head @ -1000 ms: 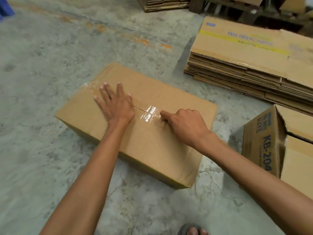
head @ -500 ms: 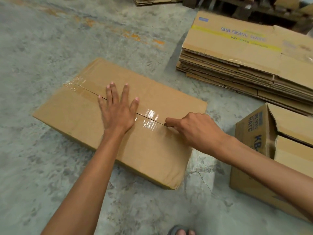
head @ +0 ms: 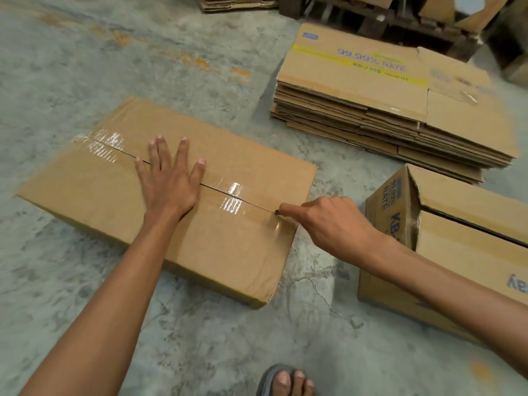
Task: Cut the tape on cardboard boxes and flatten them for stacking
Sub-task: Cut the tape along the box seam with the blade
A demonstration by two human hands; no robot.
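A closed brown cardboard box (head: 234,252) lies on the concrete floor, with clear shiny tape (head: 233,197) running along its top centre seam. My left hand (head: 168,181) presses flat on the box top, fingers spread across the seam. My right hand (head: 325,221) is closed around a small cutter; only its dark tip (head: 276,212) shows, touching the seam near the box's right edge. A thin dark slit runs along the seam from the tip back under my left hand.
A stack of flattened boxes (head: 385,110) lies at the back right. A printed box with open flaps (head: 445,241) stands at the right, close to my right forearm. A wooden pallet (head: 385,18) is at the top. My sandalled foot (head: 285,381) is at the bottom.
My right hand has drawn the cutter rightward along the seam, from the middle of the box to near its right edge. My left hand stays pressed on the top.
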